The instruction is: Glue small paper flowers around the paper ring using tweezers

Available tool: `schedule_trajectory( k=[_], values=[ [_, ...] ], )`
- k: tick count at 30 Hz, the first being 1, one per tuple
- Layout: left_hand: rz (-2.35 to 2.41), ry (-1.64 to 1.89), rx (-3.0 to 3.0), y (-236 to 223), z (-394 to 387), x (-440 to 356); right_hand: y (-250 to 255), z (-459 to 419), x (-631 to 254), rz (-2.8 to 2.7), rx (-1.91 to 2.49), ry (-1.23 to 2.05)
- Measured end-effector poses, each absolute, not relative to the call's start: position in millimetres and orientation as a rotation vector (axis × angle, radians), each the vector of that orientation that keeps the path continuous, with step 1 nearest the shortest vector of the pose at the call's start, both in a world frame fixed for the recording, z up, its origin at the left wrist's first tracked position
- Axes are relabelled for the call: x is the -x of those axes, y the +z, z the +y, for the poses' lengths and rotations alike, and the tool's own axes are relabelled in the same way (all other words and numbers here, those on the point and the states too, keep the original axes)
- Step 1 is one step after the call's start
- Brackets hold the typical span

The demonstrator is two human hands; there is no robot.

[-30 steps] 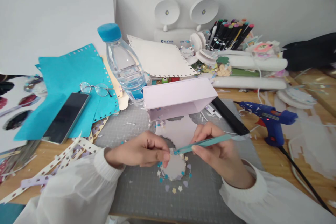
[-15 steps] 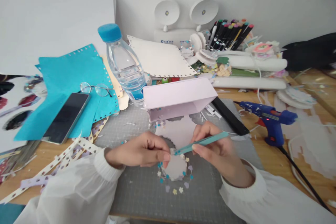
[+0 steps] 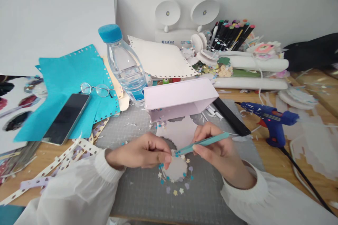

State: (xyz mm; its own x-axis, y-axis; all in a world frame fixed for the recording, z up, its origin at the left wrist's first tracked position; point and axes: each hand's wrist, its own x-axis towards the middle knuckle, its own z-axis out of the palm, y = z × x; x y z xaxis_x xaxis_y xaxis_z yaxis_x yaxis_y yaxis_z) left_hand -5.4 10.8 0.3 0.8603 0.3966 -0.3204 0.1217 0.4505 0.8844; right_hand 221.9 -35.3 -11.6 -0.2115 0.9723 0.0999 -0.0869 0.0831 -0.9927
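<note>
A small pale paper disc lies on the grey cutting mat, ringed by several tiny blue, purple and cream paper shapes. My left hand is closed, its fingertips pressing on the disc's left edge. My right hand grips teal tweezers like a pen. The tweezers' tip rests at the disc's upper rim, close to my left fingertips. Both wrists wear white sleeves.
A folded pink card box stands just behind my hands. A water bottle, glasses, a phone and teal paper sit to the left. On the right lies a blue glue gun; markers stand behind.
My right hand and the tweezers have shifted very slightly; the tip stays at the disc's upper rim. My left hand keeps pressing the disc.
</note>
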Motion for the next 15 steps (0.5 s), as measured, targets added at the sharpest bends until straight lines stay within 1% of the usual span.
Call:
schedule_trajectory(
  k=[6, 11, 15],
  values=[
    [0.533, 0.191, -1.092, 0.9, 10.5, 5.0, -11.7, -36.6, -222.0, -1.333, 0.974, 1.342],
    [0.541, 0.173, -1.115, 0.9, 10.9, 6.1, -14.8, -33.5, -223.6, -1.183, 0.854, 1.388],
    [0.539, 0.183, -1.115, 0.1, 11.6, 7.0, -7.1, -35.0, -225.9, -1.254, 0.794, 1.247]
  ],
)
